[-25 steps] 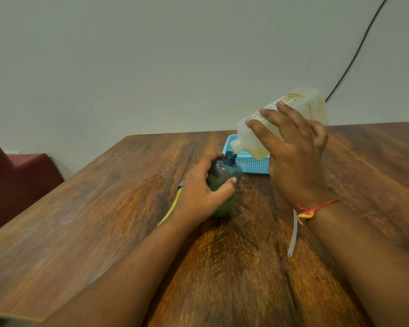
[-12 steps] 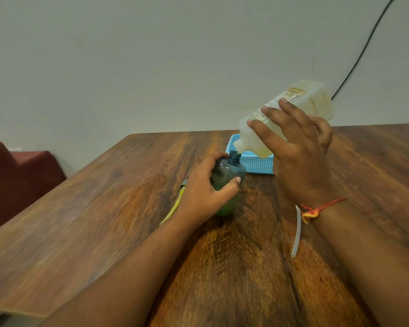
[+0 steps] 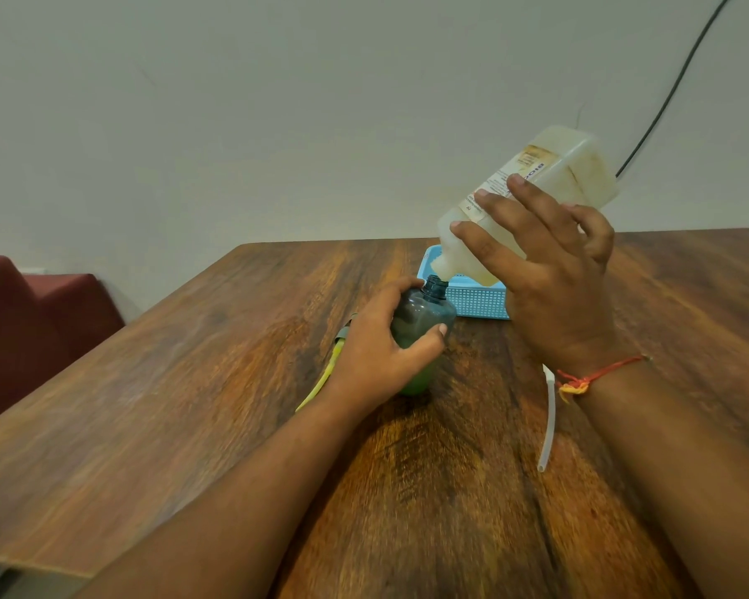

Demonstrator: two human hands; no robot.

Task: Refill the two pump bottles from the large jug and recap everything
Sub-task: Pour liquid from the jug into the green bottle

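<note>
Translucent white plastic forms the large jug [image 3: 532, 196], which the right hand [image 3: 550, 278] holds tilted above the desk [image 3: 191, 382], base raised to the far right and mouth pointing down to the left. The right grip is closed on the jug, fingers spread across its labelled side. The jug's mouth sits just above and beside the open neck of the teal pump bottle [image 3: 424, 313]; whether the two touch cannot be told, and no stream of liquid can be made out.

The pump bottle stands near the middle of the desk, uncapped, with green liquid showing low in its body. The left hand [image 3: 377, 356] wraps it from the left, thumb on the near side and fingers round the far side, so the left grip is closed on the bottle.

Just beyond the bottle and under the jug lies a light blue basket [image 3: 478, 300] with a perforated wall. Left of the left hand, a yellow-green dip tube [image 3: 321, 382] lies on the wood, its far end hidden by the hand. To the right, a clear dip tube [image 3: 549, 421] lies beside the right wrist, which wears a red and yellow thread bracelet [image 3: 589, 378].
</note>
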